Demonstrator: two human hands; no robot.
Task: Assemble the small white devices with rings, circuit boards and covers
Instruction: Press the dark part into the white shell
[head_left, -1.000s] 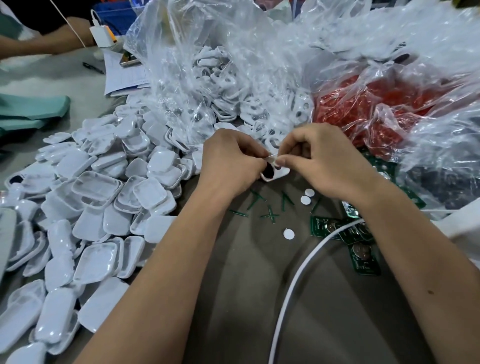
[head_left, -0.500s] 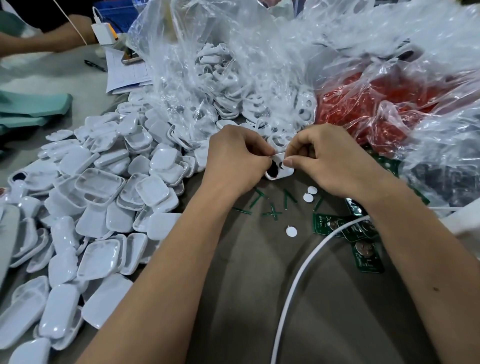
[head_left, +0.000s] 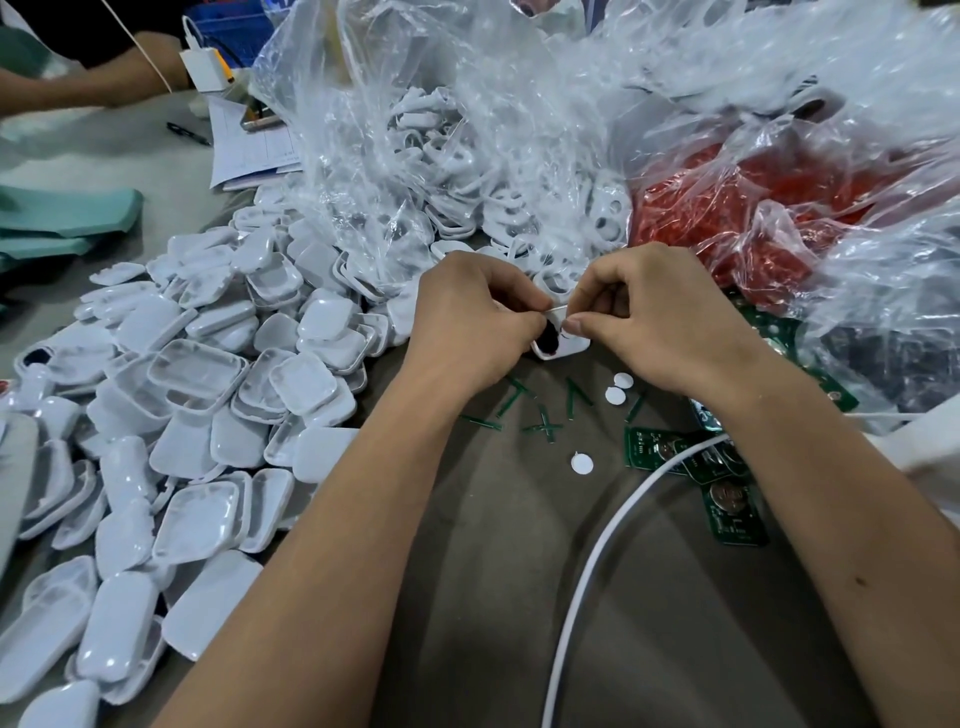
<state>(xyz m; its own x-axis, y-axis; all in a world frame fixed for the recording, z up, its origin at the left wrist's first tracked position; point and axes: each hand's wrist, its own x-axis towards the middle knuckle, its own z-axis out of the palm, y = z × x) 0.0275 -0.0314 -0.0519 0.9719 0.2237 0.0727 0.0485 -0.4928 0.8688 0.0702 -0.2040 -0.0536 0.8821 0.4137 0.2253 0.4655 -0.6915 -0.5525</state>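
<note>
Both my hands meet over a small white device shell (head_left: 563, 352) with a dark opening, just above the table. My left hand (head_left: 472, 325) grips its left side with curled fingers. My right hand (head_left: 649, 317) pinches its right side between thumb and forefinger. Most of the shell is hidden by my fingers. A heap of white covers (head_left: 208, 395) spreads to the left. Green circuit boards (head_left: 727, 499) lie at the right, near small white discs (head_left: 615, 392). A clear bag of white shells (head_left: 467, 171) and a bag of red rings (head_left: 769, 208) stand behind my hands.
A white cable (head_left: 597, 545) curves across the brown table in front of me. Thin green strips (head_left: 540, 421) are scattered under my hands. Another person's arm (head_left: 88, 83), papers (head_left: 249, 140), a pen and a white charger sit at the far left.
My hands stay closed on the shell and have barely shifted. The view has tilted slightly, so everything sits a little lower in the picture.
</note>
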